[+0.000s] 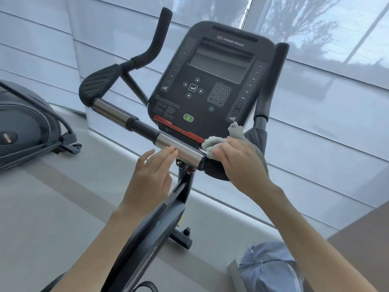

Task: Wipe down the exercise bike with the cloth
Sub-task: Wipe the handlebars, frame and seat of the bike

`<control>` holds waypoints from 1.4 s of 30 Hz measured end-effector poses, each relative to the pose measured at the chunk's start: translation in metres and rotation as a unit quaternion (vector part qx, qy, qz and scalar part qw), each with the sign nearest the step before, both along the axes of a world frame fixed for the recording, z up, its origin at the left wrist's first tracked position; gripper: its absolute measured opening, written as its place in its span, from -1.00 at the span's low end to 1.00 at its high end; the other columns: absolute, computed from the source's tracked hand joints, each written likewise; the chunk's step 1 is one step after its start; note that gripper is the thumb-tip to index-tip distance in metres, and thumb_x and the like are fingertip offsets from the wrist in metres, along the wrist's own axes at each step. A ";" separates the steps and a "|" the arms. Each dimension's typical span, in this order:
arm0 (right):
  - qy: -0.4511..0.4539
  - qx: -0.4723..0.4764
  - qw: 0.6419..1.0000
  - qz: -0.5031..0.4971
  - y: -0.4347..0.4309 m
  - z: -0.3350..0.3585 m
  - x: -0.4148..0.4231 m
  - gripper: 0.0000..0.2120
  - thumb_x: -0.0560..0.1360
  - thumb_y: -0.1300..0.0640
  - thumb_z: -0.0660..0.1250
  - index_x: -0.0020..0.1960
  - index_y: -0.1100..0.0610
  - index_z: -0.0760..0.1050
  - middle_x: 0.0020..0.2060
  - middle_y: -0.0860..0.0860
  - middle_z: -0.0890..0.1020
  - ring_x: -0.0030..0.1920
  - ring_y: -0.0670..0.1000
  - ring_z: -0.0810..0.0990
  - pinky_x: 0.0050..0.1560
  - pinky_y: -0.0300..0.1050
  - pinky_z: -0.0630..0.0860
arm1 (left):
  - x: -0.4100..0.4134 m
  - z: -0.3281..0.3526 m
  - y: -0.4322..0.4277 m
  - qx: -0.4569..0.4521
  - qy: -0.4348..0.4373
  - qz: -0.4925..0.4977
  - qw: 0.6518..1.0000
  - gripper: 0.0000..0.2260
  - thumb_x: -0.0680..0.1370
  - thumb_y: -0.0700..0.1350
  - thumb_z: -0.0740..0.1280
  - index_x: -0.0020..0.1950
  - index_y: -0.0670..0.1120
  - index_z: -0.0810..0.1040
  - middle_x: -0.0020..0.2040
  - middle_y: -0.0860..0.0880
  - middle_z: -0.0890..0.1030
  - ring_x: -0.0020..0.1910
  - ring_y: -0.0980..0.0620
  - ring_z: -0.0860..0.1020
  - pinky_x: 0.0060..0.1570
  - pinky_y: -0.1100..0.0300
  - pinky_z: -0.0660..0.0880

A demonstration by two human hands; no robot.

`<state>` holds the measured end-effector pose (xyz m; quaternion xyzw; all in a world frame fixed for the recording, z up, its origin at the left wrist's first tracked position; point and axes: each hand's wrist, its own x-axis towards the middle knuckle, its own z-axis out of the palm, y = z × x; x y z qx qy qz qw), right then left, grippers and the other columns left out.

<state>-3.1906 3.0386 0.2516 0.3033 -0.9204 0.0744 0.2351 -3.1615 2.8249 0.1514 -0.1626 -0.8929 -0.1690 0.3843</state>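
Observation:
The exercise bike fills the middle of the head view, with its dark console (pixel 212 81) tilted toward me and a handlebar (pixel 117 114) of black and chrome sections running below it. My right hand (pixel 240 161) holds a crumpled grey cloth (pixel 233 135) against the handlebar, just right of the chrome sleeve (pixel 185 150) under the console. A tuft of cloth sticks up above my knuckles. My left hand (pixel 151 175) lies with straight fingers, its fingertips touching the near side of that chrome sleeve. The bike's black frame post (pixel 179 197) drops down between my forearms.
Another machine's dark housing (pixel 23 127) and base sit at the left on the pale floor (pixel 52 207). Blinds cover large windows (pixel 326 81) behind the bike. A light blue garment (pixel 267 268) shows at the bottom right beside a brown surface (pixel 366 239).

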 end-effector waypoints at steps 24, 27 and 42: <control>-0.349 -0.043 0.934 -0.054 -0.136 0.023 -0.055 -0.70 0.63 -0.10 0.04 0.15 -0.07 0.51 0.11 -0.17 0.57 0.12 -0.06 0.51 0.16 -0.14 0.39 | -0.058 -0.003 -0.100 -0.025 0.022 -0.057 0.998 -0.53 0.47 -0.24 0.25 0.39 -0.22 0.41 0.38 -0.14 0.44 0.39 -0.07 0.38 0.37 -0.17 0.23; -0.375 -0.057 0.924 -0.046 -0.138 0.024 -0.060 -0.70 0.63 -0.11 0.01 -0.02 -0.11 0.51 -0.07 -0.13 0.59 -0.01 0.02 0.57 0.18 0.01 0.47 | -0.059 -0.005 -0.099 -0.025 0.035 -0.045 0.998 -0.53 0.47 -0.26 0.25 0.39 -0.22 0.41 0.38 -0.14 0.45 0.39 -0.07 0.39 0.38 -0.19 0.20; 0.057 0.262 0.962 -0.054 -0.066 -0.009 0.017 -0.55 0.58 0.01 0.08 0.39 0.20 0.37 0.19 0.15 0.54 0.08 0.19 0.56 -0.01 0.06 0.53 | -0.058 -0.005 -0.099 -0.028 0.037 -0.034 0.998 -0.55 0.49 -0.22 0.18 0.39 -0.21 0.42 0.38 -0.12 0.46 0.37 -0.05 0.41 0.40 -0.16 0.13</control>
